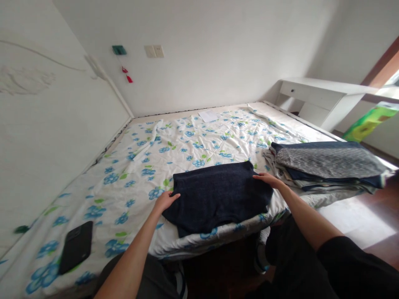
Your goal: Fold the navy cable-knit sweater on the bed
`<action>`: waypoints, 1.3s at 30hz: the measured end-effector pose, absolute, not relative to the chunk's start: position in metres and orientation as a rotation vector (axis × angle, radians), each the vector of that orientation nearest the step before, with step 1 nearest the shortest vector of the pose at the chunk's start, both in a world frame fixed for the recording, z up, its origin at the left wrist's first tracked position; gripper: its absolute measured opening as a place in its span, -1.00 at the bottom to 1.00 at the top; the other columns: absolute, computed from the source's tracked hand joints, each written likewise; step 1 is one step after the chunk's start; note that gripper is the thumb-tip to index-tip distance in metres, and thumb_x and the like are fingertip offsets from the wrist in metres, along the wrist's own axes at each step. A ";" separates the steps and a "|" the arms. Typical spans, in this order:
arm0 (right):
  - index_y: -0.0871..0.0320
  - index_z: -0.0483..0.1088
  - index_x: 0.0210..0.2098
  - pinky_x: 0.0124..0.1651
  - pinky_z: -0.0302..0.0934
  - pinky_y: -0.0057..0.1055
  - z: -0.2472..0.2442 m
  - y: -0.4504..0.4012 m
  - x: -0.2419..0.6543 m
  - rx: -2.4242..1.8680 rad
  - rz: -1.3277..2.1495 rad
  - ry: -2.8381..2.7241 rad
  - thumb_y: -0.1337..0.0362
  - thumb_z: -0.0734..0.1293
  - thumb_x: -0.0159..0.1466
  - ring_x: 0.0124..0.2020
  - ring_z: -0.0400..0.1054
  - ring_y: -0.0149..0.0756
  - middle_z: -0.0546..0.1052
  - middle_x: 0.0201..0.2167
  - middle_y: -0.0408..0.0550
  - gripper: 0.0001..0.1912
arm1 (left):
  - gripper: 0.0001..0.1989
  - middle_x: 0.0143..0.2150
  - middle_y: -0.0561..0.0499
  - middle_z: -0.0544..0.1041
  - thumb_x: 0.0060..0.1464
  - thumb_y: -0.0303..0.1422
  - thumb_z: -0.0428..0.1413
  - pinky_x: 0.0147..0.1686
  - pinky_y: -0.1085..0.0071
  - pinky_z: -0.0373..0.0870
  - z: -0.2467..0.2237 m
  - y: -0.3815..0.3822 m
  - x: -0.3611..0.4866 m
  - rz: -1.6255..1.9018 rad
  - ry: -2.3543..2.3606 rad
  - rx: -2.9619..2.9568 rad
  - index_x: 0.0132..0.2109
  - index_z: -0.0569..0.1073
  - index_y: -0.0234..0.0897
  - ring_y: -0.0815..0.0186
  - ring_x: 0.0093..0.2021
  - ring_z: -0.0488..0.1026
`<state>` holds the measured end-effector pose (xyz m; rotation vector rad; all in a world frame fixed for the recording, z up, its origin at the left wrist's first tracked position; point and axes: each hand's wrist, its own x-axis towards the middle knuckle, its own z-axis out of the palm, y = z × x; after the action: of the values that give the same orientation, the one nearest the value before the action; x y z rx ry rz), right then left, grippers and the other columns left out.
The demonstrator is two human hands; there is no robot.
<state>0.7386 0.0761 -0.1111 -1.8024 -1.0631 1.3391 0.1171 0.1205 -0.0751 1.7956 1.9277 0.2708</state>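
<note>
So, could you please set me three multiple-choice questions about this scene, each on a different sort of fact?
1. Where does the black smartphone lie?
A) On the white desk
B) On the flowered bedding
C) On the folded clothes

2. What colour are the flowers on the bedding?
A) Red
B) Yellow
C) Blue

3. How does the navy knit garment lie between the left hand and right hand?
A) Spread flat on the bed
B) Held up in the air
C) Bunched into a ball

Answers:
1. B, the phone rests on the bedding at the lower left of the view.
2. C, the printed blossoms are blue, with green leaves.
3. A, it lies spread out, with a hand at each side.
</note>
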 end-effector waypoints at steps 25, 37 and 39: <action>0.18 0.68 -0.13 0.09 0.46 -0.24 -0.131 0.128 0.744 -2.228 0.753 -1.334 0.06 0.65 0.30 -0.04 0.63 0.02 0.73 -0.16 0.14 -0.67 | -0.61 0.10 -0.29 0.76 0.32 -0.16 0.23 0.18 0.10 0.56 -0.077 0.146 0.141 0.184 2.137 1.872 0.16 0.67 -0.27 -0.19 0.20 0.66; 0.09 0.73 -0.10 0.06 0.46 -0.32 -0.084 0.058 0.685 -1.614 0.959 -1.866 0.22 0.56 0.30 -0.13 0.62 -0.13 0.75 -0.17 -0.01 -0.81 | -0.83 -0.16 -0.04 0.59 0.33 -0.18 0.24 0.07 0.23 0.50 -0.058 0.024 0.216 0.375 1.306 2.177 -0.10 0.68 -0.12 0.13 -0.10 0.57; 0.07 0.75 -0.10 0.05 0.45 -0.34 -0.084 0.031 0.661 -1.403 1.176 -2.105 0.21 0.61 0.24 -0.10 0.62 -0.13 0.76 -0.13 -0.05 -0.77 | -0.82 -0.15 -0.04 0.61 0.31 -0.17 0.27 0.03 0.24 0.49 -0.067 -0.002 0.222 0.287 1.199 2.177 -0.08 0.70 -0.12 0.14 -0.09 0.59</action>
<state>0.6610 0.0312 -0.0842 -1.4028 -2.1046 1.1764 0.2218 -0.0019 -0.0670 2.1772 1.1995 0.2875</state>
